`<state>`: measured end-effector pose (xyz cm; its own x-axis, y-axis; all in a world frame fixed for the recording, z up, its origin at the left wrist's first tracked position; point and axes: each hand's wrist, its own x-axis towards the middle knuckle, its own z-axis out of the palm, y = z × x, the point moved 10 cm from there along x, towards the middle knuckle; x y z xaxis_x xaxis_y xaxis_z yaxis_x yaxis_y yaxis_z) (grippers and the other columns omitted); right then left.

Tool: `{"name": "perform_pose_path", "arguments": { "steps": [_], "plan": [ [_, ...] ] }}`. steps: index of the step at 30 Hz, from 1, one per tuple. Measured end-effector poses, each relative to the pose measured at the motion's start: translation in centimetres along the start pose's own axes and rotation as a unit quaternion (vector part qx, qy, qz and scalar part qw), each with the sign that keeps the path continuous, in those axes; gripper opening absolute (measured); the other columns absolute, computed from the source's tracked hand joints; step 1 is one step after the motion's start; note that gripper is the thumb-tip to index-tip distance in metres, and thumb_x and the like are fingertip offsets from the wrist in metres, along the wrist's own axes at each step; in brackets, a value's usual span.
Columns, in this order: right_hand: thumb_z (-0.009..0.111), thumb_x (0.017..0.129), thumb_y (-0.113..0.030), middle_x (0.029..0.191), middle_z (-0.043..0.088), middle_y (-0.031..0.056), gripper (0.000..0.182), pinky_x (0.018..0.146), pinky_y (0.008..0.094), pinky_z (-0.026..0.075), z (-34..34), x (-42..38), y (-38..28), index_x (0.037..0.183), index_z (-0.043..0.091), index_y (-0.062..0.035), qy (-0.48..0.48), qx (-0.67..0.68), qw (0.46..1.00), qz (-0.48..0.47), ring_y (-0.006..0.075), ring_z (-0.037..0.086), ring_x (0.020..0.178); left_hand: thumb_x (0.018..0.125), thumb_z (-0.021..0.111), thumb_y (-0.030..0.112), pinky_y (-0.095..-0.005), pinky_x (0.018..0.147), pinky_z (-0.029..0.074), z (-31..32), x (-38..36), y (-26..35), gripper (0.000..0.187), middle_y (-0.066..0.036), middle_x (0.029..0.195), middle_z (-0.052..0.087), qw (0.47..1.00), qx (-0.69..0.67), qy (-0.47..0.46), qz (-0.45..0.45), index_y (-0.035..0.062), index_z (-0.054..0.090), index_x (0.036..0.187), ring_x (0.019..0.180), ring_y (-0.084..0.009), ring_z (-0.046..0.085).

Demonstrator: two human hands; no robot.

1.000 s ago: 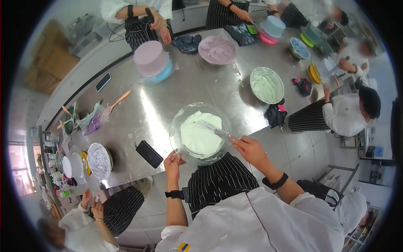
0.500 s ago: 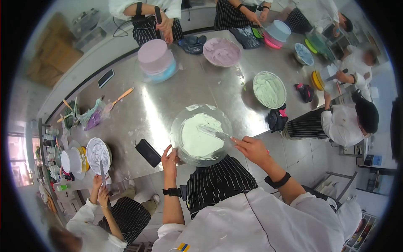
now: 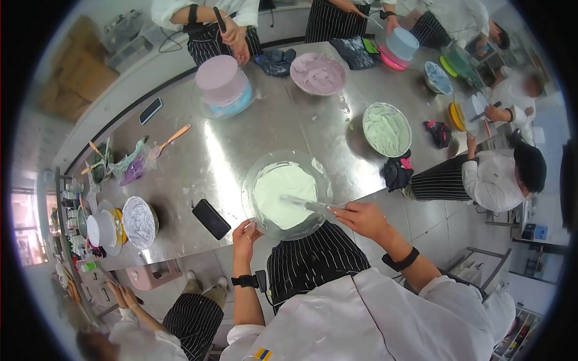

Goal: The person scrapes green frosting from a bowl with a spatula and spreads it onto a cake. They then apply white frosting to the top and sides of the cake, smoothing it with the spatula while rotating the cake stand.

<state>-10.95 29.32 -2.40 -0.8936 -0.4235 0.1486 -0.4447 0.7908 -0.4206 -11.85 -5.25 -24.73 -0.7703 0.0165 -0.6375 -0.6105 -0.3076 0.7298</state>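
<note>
In front of me a round cake topped with pale green cream sits on a clear turntable, with cream smears around its rim. My right hand grips the handle of a cake spatula. The blade lies low over the cream's surface, pointing left; whether it touches cannot be made out. At the near left edge of the turntable, my left hand has its fingertips closed on the rim.
A phone lies left of the turntable. Bowls of green cream, pink cream and white cream stand around the steel table. A pink cake is across from me. Co-workers stand around the table.
The spatula has swept slightly toward me and left, and the green cream looks smoother. My left fingers have curled closer to the rim. The co-worker at left has moved away from the white bowl.
</note>
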Motion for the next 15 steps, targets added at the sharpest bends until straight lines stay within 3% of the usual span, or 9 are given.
{"name": "perform_pose_path", "arguments": {
  "steps": [4,9,12,13,15],
  "plan": [
    [0.077,0.090,-0.023,0.074,0.053,0.0032,0.041,0.057,0.0354,0.050,-0.3,0.3,1.9,0.130,0.074,-0.0212,0.030,0.007,1.000,0.003,0.0197,0.059,0.064,0.102,0.067,0.013,-0.0322,0.079,0.058,-1.5,1.6,1.3,0.035,-0.009,0.094,0.073,0.998,0.012,0.038,0.055,-0.0055,0.061,0.132,0.085,-0.0165,0.070],
    [0.078,0.089,-0.019,0.074,0.055,0.0051,0.043,0.059,0.0352,0.049,-1.5,2.2,5.1,0.132,0.074,-0.0199,0.026,0.014,0.998,0.048,0.0215,0.057,0.064,0.101,0.068,0.013,-0.0297,0.079,0.057,-0.9,2.0,3.1,0.038,-0.009,0.099,0.074,0.997,0.033,0.033,0.055,-0.0042,0.061,0.134,0.087,-0.0151,0.070],
    [0.076,0.091,-0.013,0.073,0.056,0.0072,0.043,0.060,0.0331,0.048,-2.7,1.0,9.1,0.133,0.072,-0.0138,0.075,0.114,0.984,0.117,0.0216,0.054,0.063,0.101,0.067,0.012,-0.0296,0.080,0.058,-0.8,1.3,2.4,0.040,-0.009,0.104,0.074,0.999,0.034,0.002,0.033,-0.0036,0.059,0.138,0.089,-0.0153,0.070],
    [0.074,0.093,-0.009,0.072,0.058,0.0098,0.041,0.060,0.0316,0.047,-3.2,0.2,11.0,0.134,0.070,-0.0066,0.101,0.147,0.975,0.129,0.0217,0.053,0.062,0.102,0.066,0.011,-0.0297,0.080,0.058,-1.0,1.0,1.9,0.041,-0.009,0.105,0.074,0.999,0.036,-0.013,0.026,-0.0035,0.058,0.139,0.091,-0.0155,0.070],
    [0.072,0.095,-0.010,0.076,0.061,0.0132,0.040,0.062,0.0333,0.048,-4.1,-2.8,15.7,0.135,0.069,-0.0063,0.165,0.150,0.949,0.222,0.0218,0.056,0.064,0.102,0.064,0.010,-0.0304,0.080,0.058,0.2,-0.3,1.5,0.043,-0.008,0.110,0.073,0.999,0.033,-0.025,0.017,-0.0034,0.055,0.142,0.093,-0.0156,0.070]
  ]
}}
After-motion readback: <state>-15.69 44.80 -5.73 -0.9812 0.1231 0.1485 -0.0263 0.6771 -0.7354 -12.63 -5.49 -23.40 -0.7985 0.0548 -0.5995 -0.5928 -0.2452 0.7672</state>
